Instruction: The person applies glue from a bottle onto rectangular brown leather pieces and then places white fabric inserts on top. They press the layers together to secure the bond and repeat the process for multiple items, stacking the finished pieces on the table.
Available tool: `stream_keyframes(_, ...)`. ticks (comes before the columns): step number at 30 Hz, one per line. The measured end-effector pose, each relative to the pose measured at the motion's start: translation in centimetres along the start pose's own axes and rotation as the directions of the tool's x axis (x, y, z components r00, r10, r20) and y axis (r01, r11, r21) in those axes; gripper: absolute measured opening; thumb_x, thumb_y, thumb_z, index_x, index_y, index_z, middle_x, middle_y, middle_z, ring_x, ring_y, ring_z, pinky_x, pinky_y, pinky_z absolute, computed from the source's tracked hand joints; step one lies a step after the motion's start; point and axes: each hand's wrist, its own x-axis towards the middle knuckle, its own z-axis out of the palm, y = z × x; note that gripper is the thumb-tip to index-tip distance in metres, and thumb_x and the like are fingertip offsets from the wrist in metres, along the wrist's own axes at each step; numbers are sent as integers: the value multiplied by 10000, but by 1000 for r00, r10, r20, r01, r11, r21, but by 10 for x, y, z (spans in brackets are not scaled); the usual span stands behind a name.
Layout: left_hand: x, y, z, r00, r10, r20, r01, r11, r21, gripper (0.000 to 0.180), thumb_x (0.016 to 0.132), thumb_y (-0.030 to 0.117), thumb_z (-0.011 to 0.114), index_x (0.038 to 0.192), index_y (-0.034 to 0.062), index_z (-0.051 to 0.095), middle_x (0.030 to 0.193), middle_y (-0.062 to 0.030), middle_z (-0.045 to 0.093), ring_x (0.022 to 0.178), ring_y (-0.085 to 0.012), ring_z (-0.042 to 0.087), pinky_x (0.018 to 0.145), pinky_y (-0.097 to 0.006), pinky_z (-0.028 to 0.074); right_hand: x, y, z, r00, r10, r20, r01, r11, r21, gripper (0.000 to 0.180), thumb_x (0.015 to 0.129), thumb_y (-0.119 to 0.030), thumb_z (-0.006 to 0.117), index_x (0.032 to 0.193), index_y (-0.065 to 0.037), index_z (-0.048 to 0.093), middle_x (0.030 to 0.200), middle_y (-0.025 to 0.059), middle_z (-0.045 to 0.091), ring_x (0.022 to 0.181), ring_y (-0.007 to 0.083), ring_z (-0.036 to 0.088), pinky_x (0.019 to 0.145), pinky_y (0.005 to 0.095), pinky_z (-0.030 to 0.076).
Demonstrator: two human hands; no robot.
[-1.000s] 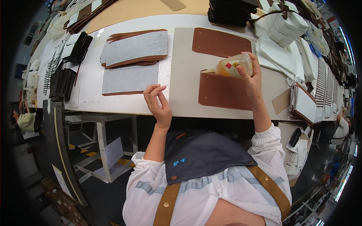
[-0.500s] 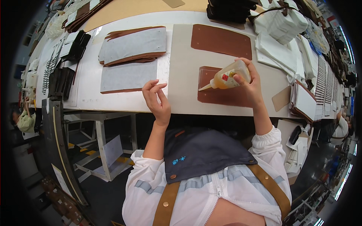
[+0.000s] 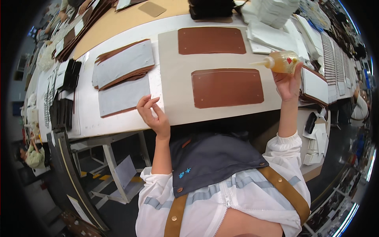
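Note:
My right hand (image 3: pixel 287 85) is closed around a clear squeeze bottle (image 3: pixel 285 63) of amber liquid. The bottle lies nearly level in the air, its thin nozzle pointing left, to the right of the near brown panel (image 3: pixel 227 89) and apart from it. A thin shiny line runs along that panel's far edge. Behind it lies a second brown panel (image 3: pixel 211 40), flat on a grey-beige sheet (image 3: pixel 173 79). My left hand (image 3: pixel 154 116) holds nothing, fingers loosely bent and apart, above the table's front edge. It is nearest to the grey-backed panel (image 3: pixel 124 96) at left.
Stacked grey-backed brown panels (image 3: pixel 126 65) lie at left, with black folded pieces (image 3: pixel 69 77) beyond them. White pads (image 3: pixel 272 37) and a black stack (image 3: pixel 211 8) stand at the back. White-topped brown pieces (image 3: pixel 314 85) sit right of my right hand.
My right hand has lifted the bottle off the near panel and carried it right; its nozzle has left the panel's left side. The view has shifted; my left hand keeps its loose pose.

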Motion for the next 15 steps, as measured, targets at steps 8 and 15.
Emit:
stream_keyframes(8,-1,-1,2,999,29,23,-30,998,51,147,928,-66,517,985,21,620,1144,-130,548,1107,-267,531,961,-379,425,5,-41,-65,905,-425,-16,301,669,-680,600,859,-419,778,1275,-52,550,1091,1,629,978,87,624,840,256,526)
stream_keyframes(15,0,-2,5,1000,18,15,-18,999,49,133,922,-61,534,970,32,617,1088,-121,545,1054,-263,533,911,-377,441,12,-32,-69,889,-458,-11,313,626,-714,589,853,-372,798,1279,-43,557,1090,2,623,1002,82,592,869,241,495)
